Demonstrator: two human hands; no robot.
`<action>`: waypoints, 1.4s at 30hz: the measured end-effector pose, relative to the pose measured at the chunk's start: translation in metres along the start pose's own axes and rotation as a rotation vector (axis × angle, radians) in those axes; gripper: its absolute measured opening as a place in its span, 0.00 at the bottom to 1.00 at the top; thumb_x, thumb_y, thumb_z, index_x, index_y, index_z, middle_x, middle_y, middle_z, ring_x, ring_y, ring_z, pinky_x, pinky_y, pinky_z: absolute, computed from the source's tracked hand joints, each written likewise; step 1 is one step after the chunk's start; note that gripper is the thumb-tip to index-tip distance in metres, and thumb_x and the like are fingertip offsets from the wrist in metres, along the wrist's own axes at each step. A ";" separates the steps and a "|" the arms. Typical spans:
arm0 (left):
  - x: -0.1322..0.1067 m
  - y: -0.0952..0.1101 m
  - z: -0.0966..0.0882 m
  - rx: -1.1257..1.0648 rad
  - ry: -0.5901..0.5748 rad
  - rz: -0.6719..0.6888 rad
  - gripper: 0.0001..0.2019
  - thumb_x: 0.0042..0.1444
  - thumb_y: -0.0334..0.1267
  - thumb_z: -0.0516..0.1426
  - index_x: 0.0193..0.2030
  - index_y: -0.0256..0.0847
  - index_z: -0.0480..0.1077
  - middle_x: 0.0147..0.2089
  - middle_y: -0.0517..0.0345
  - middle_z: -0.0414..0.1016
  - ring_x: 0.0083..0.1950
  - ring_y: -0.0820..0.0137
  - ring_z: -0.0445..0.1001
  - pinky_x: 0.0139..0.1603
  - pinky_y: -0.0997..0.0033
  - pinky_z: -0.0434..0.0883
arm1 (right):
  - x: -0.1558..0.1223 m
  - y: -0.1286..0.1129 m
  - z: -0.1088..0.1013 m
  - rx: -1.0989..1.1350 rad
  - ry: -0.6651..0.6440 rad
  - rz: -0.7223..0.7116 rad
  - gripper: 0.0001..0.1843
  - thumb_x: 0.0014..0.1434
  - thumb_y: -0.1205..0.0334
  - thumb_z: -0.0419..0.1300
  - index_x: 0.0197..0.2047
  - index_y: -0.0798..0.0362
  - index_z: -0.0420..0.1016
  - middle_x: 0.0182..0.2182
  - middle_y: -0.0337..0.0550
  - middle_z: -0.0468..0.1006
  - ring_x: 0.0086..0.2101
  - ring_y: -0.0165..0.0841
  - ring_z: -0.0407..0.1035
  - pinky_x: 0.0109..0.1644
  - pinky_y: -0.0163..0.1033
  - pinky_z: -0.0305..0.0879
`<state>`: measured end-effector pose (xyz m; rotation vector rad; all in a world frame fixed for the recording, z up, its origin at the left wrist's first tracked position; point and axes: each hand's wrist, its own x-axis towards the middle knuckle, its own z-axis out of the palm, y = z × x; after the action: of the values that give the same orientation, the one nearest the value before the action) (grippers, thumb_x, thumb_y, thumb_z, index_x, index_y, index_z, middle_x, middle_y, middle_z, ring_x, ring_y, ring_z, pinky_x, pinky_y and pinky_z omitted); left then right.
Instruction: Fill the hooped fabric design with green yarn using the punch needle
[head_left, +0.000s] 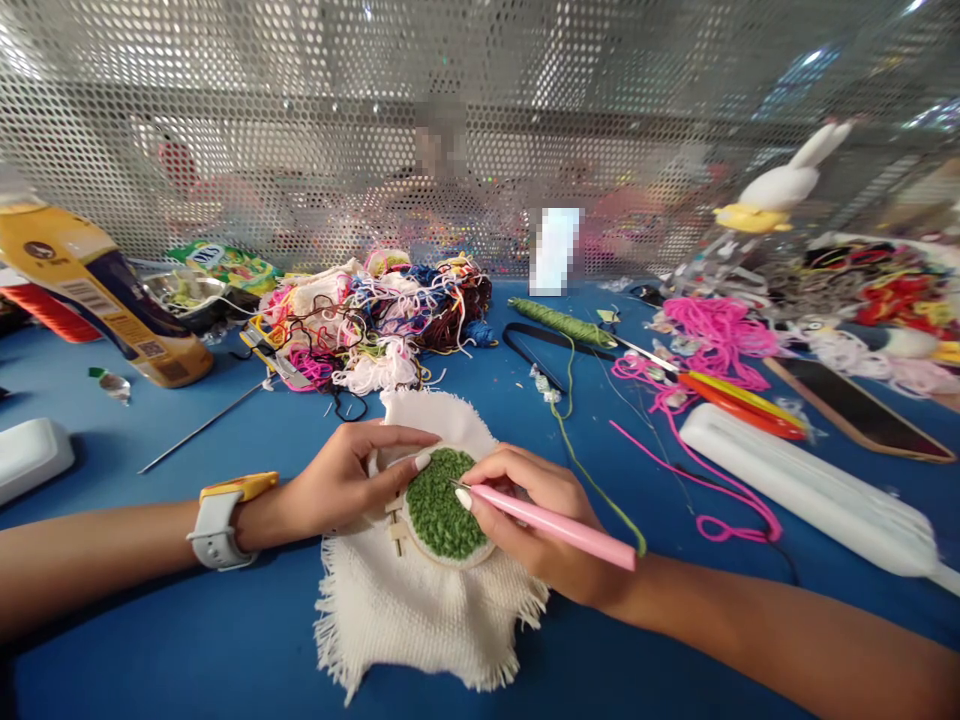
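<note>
My right hand [529, 505] is closed round a pink punch needle [559, 528], its metal tip touching the green looped yarn [444, 515] that fills a small embroidery hoop [457, 562]. Green yarn trails from the rear end of the tool up to a skein of green yarn [562, 322]. On the hoop's upper left rim, my left hand [352, 475] grips with the thumb on top; its other fingers are partly hidden. White fringed cloth [420, 625] spreads out around the hoop, and a brass-coloured screw [396, 530] shows at its left side.
A heap of mixed yarn [375, 320] lies behind the hoop. Left are a bottle [105, 290] and a thin metal rod [202, 428]. Rightward lie pink yarn [720, 335], scissors [739, 400], a white plastic object [810, 490] and a phone [862, 405]. Perforated metal [300, 150] closes the back.
</note>
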<state>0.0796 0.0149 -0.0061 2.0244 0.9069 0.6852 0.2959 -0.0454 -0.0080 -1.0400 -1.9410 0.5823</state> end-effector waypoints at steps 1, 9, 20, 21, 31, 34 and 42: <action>-0.001 0.000 0.000 0.027 0.015 0.030 0.14 0.58 0.38 0.56 0.50 0.39 0.74 0.42 0.54 0.79 0.38 0.71 0.76 0.36 0.78 0.72 | 0.000 0.000 0.000 -0.004 0.005 -0.032 0.05 0.55 0.72 0.56 0.35 0.55 0.71 0.29 0.40 0.73 0.30 0.28 0.68 0.36 0.33 0.64; -0.005 0.007 0.001 0.214 0.106 0.247 0.13 0.58 0.33 0.55 0.49 0.38 0.74 0.28 0.58 0.77 0.25 0.78 0.66 0.25 0.80 0.64 | 0.000 -0.003 -0.001 -0.006 0.012 -0.119 0.07 0.53 0.74 0.56 0.36 0.55 0.70 0.28 0.41 0.71 0.28 0.29 0.66 0.32 0.34 0.63; -0.004 0.008 0.001 0.244 0.122 0.275 0.13 0.58 0.33 0.55 0.49 0.36 0.74 0.23 0.61 0.73 0.21 0.78 0.61 0.22 0.79 0.60 | -0.002 -0.006 -0.004 0.002 0.040 -0.103 0.05 0.56 0.71 0.54 0.35 0.55 0.69 0.28 0.42 0.72 0.29 0.29 0.67 0.32 0.35 0.64; -0.005 0.008 0.001 0.244 0.121 0.274 0.13 0.58 0.33 0.55 0.49 0.37 0.74 0.23 0.61 0.73 0.21 0.78 0.61 0.22 0.79 0.60 | -0.002 -0.007 -0.005 0.005 0.043 -0.105 0.04 0.56 0.71 0.54 0.34 0.55 0.68 0.27 0.42 0.71 0.29 0.29 0.67 0.32 0.35 0.64; -0.006 0.009 0.001 0.260 0.130 0.299 0.13 0.57 0.32 0.56 0.49 0.37 0.74 0.23 0.62 0.73 0.21 0.78 0.61 0.22 0.79 0.60 | -0.005 -0.003 -0.006 0.020 0.039 -0.136 0.05 0.54 0.73 0.53 0.33 0.54 0.65 0.27 0.41 0.69 0.27 0.29 0.65 0.30 0.36 0.62; -0.006 0.009 0.001 0.283 0.134 0.303 0.13 0.58 0.32 0.55 0.49 0.38 0.74 0.23 0.62 0.73 0.21 0.78 0.61 0.22 0.79 0.60 | -0.005 -0.003 -0.006 0.007 0.018 -0.139 0.05 0.54 0.73 0.53 0.33 0.54 0.65 0.27 0.41 0.69 0.27 0.29 0.64 0.29 0.35 0.62; -0.009 0.009 0.002 0.314 0.155 0.331 0.13 0.58 0.32 0.55 0.49 0.39 0.74 0.23 0.63 0.72 0.21 0.79 0.61 0.22 0.80 0.60 | -0.005 -0.003 -0.005 -0.012 0.003 -0.176 0.05 0.55 0.72 0.52 0.34 0.53 0.64 0.26 0.40 0.68 0.26 0.29 0.63 0.30 0.36 0.62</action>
<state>0.0786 0.0033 -0.0012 2.4624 0.8138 0.9383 0.3003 -0.0511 -0.0058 -0.8657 -2.0108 0.4707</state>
